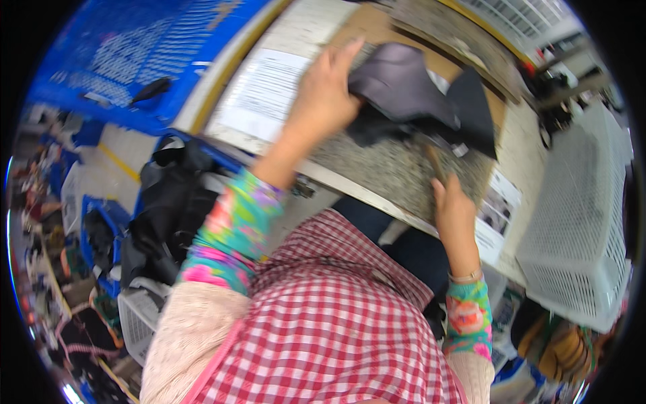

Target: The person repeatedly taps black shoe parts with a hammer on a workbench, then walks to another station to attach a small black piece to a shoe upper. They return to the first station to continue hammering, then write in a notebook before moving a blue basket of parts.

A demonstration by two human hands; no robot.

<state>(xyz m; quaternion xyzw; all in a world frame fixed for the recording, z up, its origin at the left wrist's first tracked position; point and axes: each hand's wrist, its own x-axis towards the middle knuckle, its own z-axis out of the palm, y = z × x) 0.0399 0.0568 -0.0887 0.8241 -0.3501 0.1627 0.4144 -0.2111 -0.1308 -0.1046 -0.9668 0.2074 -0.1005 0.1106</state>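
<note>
Over the worktable I have a dark, glossy, bent piece of leather-like material (404,84), which looks like a shoe upper. Its left edge is in the grip of my left hand (326,94), with some of the fingertips hidden against it. My right hand (457,212) is closed around the light-brown handle of a slim tool (435,163). The tool's far end meets the lower side of the black piece; motion blur hides its kind. Beneath both lies a grey, rough-surfaced board (377,178) on the table.
Printed sheets (266,91) lie left of the board, with another sheet (498,212) to its right. A white perforated basket (572,229) stands at the table's right. Blue crates (134,60) are at the upper left, and dark pieces (178,202) fill a bin on the left.
</note>
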